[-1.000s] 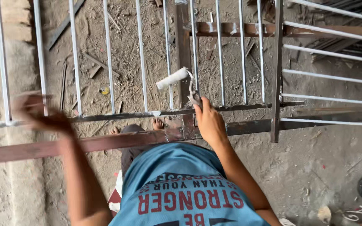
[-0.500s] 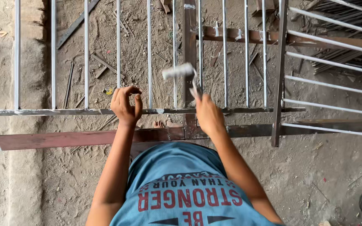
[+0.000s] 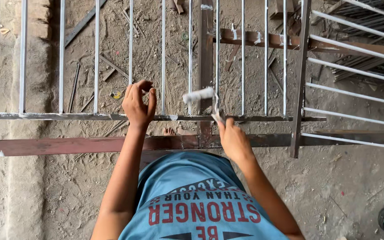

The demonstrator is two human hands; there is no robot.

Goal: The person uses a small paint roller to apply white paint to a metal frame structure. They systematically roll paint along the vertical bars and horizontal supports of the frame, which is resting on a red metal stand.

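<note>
Right hand (image 3: 233, 141) grips small white paint roller (image 3: 199, 94) against vertical bars | left hand (image 3: 138, 104) curled around grey metal grille's horizontal rail (image 3: 67, 116) | step: coating bars | next likely needs steady strokes along bar

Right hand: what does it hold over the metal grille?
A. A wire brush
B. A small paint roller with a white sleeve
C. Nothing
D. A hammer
B: the right hand grips the handle of a small paint roller, whose white sleeve lies against the white-painted bars of the grille, while the left hand rests on the cross rail.
</note>
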